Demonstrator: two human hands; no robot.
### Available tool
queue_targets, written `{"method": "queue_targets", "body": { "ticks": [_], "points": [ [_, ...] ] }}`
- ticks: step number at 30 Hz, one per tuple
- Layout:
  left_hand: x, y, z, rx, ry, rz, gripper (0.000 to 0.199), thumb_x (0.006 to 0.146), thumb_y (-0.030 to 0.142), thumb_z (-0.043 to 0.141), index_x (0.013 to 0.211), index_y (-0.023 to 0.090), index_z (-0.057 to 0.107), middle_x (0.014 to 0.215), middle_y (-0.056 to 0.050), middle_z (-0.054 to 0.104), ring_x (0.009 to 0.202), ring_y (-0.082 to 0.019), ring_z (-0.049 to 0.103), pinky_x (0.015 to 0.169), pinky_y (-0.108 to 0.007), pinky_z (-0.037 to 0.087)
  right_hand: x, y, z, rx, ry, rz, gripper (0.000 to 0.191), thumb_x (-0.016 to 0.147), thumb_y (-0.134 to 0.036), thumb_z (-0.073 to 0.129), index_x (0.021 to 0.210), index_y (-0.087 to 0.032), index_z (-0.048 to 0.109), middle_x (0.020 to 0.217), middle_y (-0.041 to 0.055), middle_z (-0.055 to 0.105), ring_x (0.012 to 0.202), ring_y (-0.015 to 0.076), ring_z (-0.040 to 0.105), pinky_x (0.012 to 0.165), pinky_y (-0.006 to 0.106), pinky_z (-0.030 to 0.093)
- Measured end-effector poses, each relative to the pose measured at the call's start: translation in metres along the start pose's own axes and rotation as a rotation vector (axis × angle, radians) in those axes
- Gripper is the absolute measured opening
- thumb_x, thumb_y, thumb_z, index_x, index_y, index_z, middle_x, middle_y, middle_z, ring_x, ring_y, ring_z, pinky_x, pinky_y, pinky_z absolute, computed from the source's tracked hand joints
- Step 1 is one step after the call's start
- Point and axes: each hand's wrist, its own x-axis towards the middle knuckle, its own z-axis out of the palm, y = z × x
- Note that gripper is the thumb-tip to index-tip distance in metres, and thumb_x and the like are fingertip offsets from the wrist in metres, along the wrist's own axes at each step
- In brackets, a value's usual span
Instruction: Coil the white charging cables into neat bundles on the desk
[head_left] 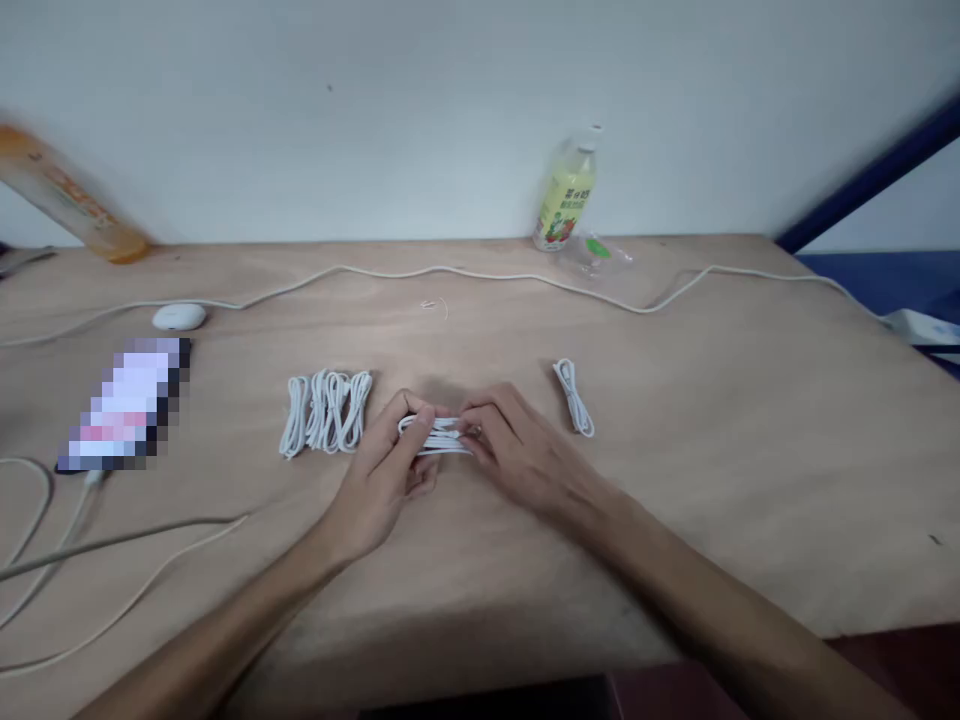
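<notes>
Between my two hands, above the middle of the table, is a coiled white cable [444, 437]. My left hand [394, 455] is closed around its left end, thumb on top. The fingers of my right hand [506, 440] pinch at the coil's right end; the exact strand they grip is partly hidden. Several bundled white cables [326, 412] lie side by side just left of my left hand. To the right of my right hand rests one more bundled white cable [574, 398].
A phone [124, 405] with a cord plugged in lies at the left, a white earbud case [179, 317] above it. One long white cord [450, 270] crosses the table's back. Bottles [566, 200] stand by the wall, one beside a clear plastic wrapper [596, 255].
</notes>
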Motion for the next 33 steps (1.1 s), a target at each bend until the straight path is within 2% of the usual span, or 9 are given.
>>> {"method": "queue_targets", "body": {
  "ticks": [5, 10, 15, 18, 22, 27, 33],
  "points": [
    [-0.002, -0.001, 0.002, 0.031, -0.029, -0.027, 0.039, 0.103, 0.058, 0.068, 0.091, 0.022, 0.056, 0.061, 0.009, 0.046, 0.052, -0.009, 0.037, 0.044, -0.017, 0.032, -0.003, 0.000, 0.004, 0.065, 0.013, 0.057, 0.021, 0.113, -0.010, 0.049, 0.107, -0.019, 0.067, 0.105, 0.0110, 0.071, 0.095, 0.0237, 0.068, 0.081, 0.038, 0.062],
    [-0.002, -0.001, 0.000, 0.030, 0.007, -0.016, 0.038, 0.103, 0.059, 0.068, 0.097, 0.023, 0.056, 0.064, 0.009, 0.048, 0.053, -0.010, 0.038, 0.044, -0.018, 0.032, 0.000, -0.006, -0.008, 0.004, 0.076, 0.020, 0.016, 0.113, -0.014, 0.058, 0.107, -0.021, 0.071, 0.106, 0.0106, 0.075, 0.096, 0.0231, 0.070, 0.084, 0.039, 0.063],
    [-0.003, 0.001, -0.001, 0.059, 0.020, -0.014, 0.037, 0.104, 0.059, 0.066, 0.099, 0.023, 0.056, 0.064, 0.009, 0.047, 0.053, -0.010, 0.040, 0.046, -0.018, 0.033, 0.002, -0.007, -0.011, 0.025, 0.093, -0.008, 0.019, 0.114, -0.016, 0.057, 0.108, -0.020, 0.074, 0.110, 0.0114, 0.077, 0.099, 0.0224, 0.071, 0.084, 0.038, 0.065],
    [-0.004, 0.003, 0.001, 0.074, 0.012, -0.023, 0.040, 0.104, 0.061, 0.065, 0.098, 0.023, 0.055, 0.063, 0.008, 0.048, 0.054, -0.010, 0.040, 0.047, -0.018, 0.032, 0.002, -0.005, -0.010, 0.019, 0.080, -0.032, 0.021, 0.115, -0.017, 0.055, 0.110, -0.020, 0.075, 0.112, 0.0116, 0.078, 0.099, 0.0225, 0.071, 0.084, 0.039, 0.065],
    [-0.004, 0.002, 0.002, 0.083, 0.015, -0.036, 0.043, 0.102, 0.063, 0.068, 0.101, 0.022, 0.057, 0.066, 0.008, 0.048, 0.055, -0.009, 0.039, 0.048, -0.018, 0.032, 0.003, -0.006, -0.009, -0.062, 0.017, -0.080, 0.022, 0.115, -0.015, 0.052, 0.111, -0.014, 0.074, 0.106, 0.0134, 0.080, 0.094, 0.0239, 0.070, 0.084, 0.040, 0.064],
    [-0.004, -0.003, 0.002, 0.073, 0.010, -0.060, 0.044, 0.102, 0.064, 0.068, 0.101, 0.022, 0.056, 0.069, 0.008, 0.049, 0.056, -0.008, 0.039, 0.049, -0.018, 0.032, 0.005, -0.009, -0.010, -0.107, -0.048, -0.077, 0.016, 0.107, -0.008, 0.055, 0.108, -0.014, 0.069, 0.102, 0.0145, 0.078, 0.095, 0.0283, 0.068, 0.084, 0.043, 0.062],
    [-0.005, -0.003, 0.000, 0.087, -0.024, -0.049, 0.042, 0.105, 0.062, 0.064, 0.099, 0.023, 0.054, 0.066, 0.008, 0.046, 0.056, -0.010, 0.038, 0.048, -0.018, 0.033, 0.002, -0.005, -0.007, 0.062, -0.078, 0.020, 0.015, 0.103, -0.007, 0.052, 0.107, -0.020, 0.058, 0.104, 0.0123, 0.071, 0.096, 0.0265, 0.067, 0.082, 0.040, 0.060]
  ]
}}
